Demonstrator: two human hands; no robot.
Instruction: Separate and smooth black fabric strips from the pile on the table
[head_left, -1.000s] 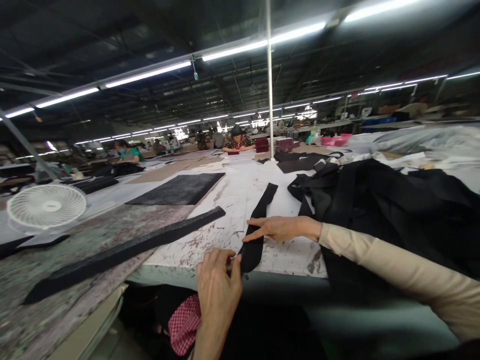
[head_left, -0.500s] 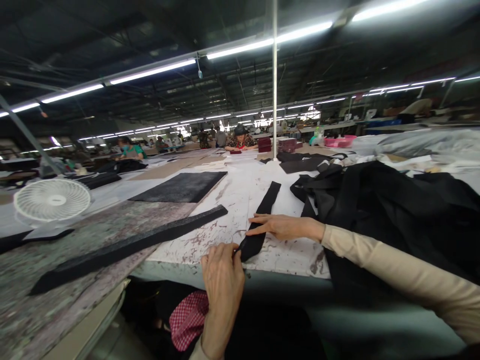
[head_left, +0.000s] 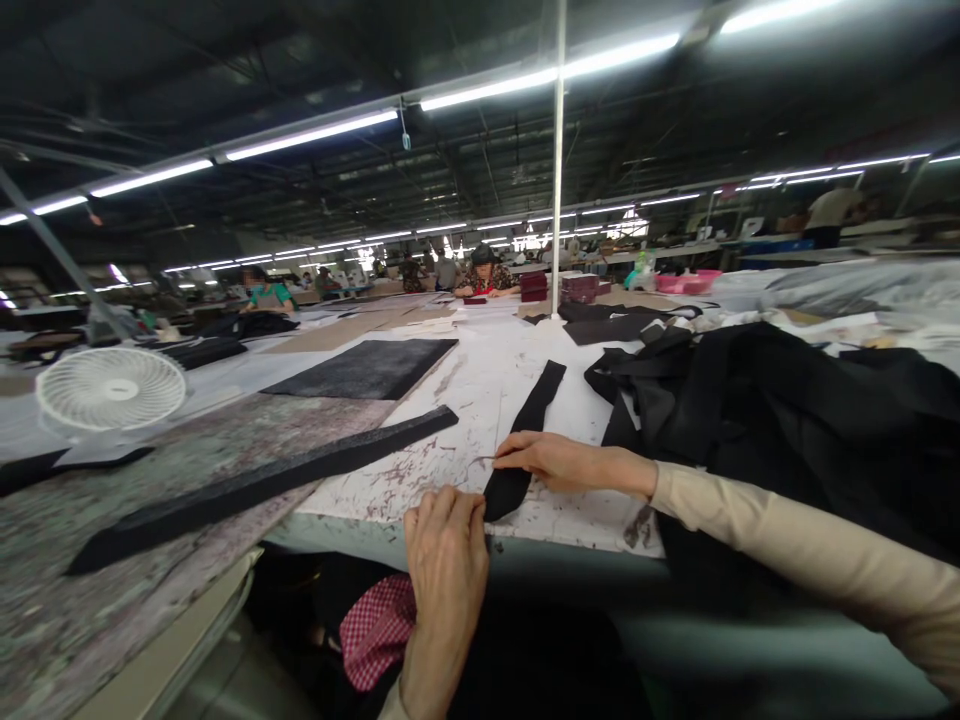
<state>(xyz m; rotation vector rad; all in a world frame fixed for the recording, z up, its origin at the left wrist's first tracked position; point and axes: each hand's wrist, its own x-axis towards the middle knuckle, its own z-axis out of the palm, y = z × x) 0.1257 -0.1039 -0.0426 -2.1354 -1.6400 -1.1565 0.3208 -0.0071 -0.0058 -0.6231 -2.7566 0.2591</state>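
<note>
A short black fabric strip point(head_left: 541, 400) lies on the white table covering, its near end by the front edge. My left hand point(head_left: 448, 545) is closed, thumb and fingers pinched at the left corner of that near end. Over the strip's middle rests my right hand point(head_left: 555, 461), its thumb and fingertips pressed together at the left edge. A thin dark line shows at those fingertips; whether it is thread or cloth I cannot tell. To the left, a longer black strip point(head_left: 285, 480) lies diagonally across the mottled board point(head_left: 187, 560).
A large heap of black cloth point(head_left: 780, 410) covers the right side. A dark rectangular panel point(head_left: 367, 367) lies behind the long strip, and a white fan point(head_left: 112, 388) stands at left. A white pole point(head_left: 559, 180) rises from the table. Several people are farther back.
My right hand's spread fingers have drawn together into a pinch at the strip's left edge. My left hand stays at the strip's near end. The view has shifted slightly.
</note>
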